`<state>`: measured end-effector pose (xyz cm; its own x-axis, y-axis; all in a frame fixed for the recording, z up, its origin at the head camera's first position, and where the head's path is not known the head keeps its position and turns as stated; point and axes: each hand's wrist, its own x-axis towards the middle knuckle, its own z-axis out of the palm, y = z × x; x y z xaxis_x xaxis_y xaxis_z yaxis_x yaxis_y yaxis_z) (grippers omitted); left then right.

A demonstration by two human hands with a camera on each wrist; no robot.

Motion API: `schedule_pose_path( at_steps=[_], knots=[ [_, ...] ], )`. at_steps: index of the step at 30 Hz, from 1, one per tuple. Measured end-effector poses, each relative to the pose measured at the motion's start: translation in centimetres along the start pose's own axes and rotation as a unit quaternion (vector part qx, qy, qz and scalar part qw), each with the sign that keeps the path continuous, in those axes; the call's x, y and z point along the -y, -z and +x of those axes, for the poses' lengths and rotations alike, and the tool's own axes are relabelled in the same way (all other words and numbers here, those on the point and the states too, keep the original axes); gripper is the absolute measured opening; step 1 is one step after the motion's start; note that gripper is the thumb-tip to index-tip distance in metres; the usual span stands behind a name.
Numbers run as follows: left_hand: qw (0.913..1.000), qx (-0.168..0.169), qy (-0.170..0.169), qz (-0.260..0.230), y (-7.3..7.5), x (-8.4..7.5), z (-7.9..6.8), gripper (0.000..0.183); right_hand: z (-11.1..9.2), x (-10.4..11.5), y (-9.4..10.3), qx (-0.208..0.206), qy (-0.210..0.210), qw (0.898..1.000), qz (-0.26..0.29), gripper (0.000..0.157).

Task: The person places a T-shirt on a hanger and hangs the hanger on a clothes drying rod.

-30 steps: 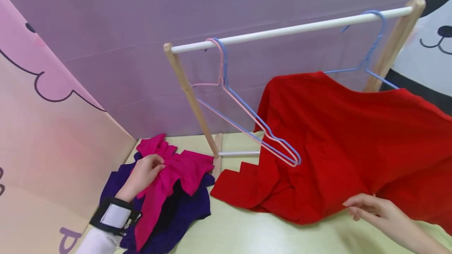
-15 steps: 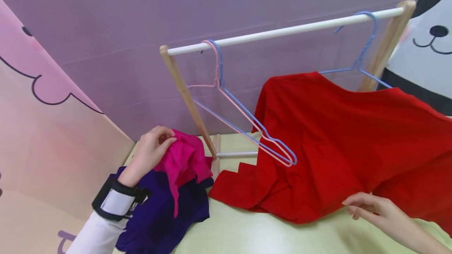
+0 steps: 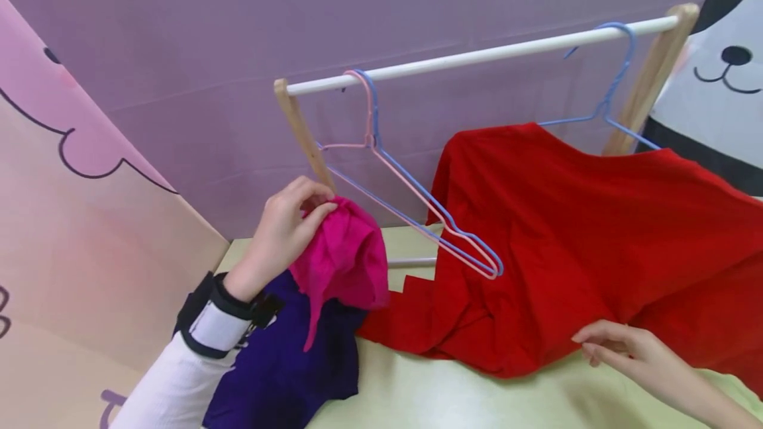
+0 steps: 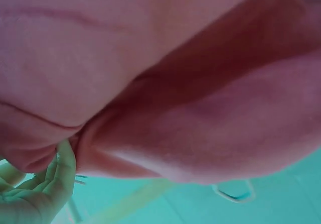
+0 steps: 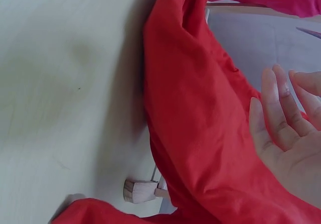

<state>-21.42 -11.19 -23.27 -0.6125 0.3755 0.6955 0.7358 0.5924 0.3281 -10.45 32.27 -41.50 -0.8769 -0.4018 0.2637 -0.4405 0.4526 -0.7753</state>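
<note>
My left hand (image 3: 292, 234) pinches a magenta garment (image 3: 348, 253) near the left post of the rack; the cloth hangs bunched below my fingertips. In the left wrist view the garment (image 4: 210, 113) fills most of the picture, its folds gathered at the hand (image 4: 42, 189). Beneath it a dark purple garment (image 3: 292, 356) lies crumpled on the table. My right hand (image 3: 626, 349) holds nothing, its fingers loosely bent in front of a large red garment (image 3: 554, 237). The right wrist view shows that hand (image 5: 288, 123) with fingers relaxed beside the red cloth (image 5: 185, 103).
A small rack with a white rail (image 3: 495, 53) and wooden posts stands against the purple backdrop. A pink hanger (image 3: 411, 181) and a blue hanger (image 3: 429, 196) hang together at its left. Another blue hanger (image 3: 609, 95) at the right carries the red garment.
My left hand has lifted the magenta garment off the purple one and carried it up and to the right. My right hand has stayed almost still.
</note>
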Motion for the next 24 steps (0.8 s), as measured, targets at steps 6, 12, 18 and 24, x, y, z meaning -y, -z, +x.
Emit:
schedule_pose_path(
  at_steps=[6, 12, 18, 24],
  knots=[
    [0.9986, -0.021, -0.028, -0.041, 0.2, -2.5, 1.4, 0.009, 0.8, 0.6, -0.5, 0.002, 0.017, 1.000, 0.019, 0.025],
    [0.9902, -0.046, -0.087, -0.099, -0.5, -4.8, 1.9, 0.008, 1.7, 1.9, -1.2, 0.004, 0.020, 0.999, 0.038, 0.022],
    [0.9877, -0.005, -0.083, -0.132, -2.7, -5.6, 1.1, 0.008, 2.7, 3.4, -2.2, 0.011, 0.017, 1.000, 0.018, 0.020],
    [0.9839, 0.056, -0.046, -0.163, -5.4, -5.3, -0.9, 0.009, 3.5, 3.9, -3.6, 0.014, 0.052, 0.999, -0.001, 0.025]
  ],
)
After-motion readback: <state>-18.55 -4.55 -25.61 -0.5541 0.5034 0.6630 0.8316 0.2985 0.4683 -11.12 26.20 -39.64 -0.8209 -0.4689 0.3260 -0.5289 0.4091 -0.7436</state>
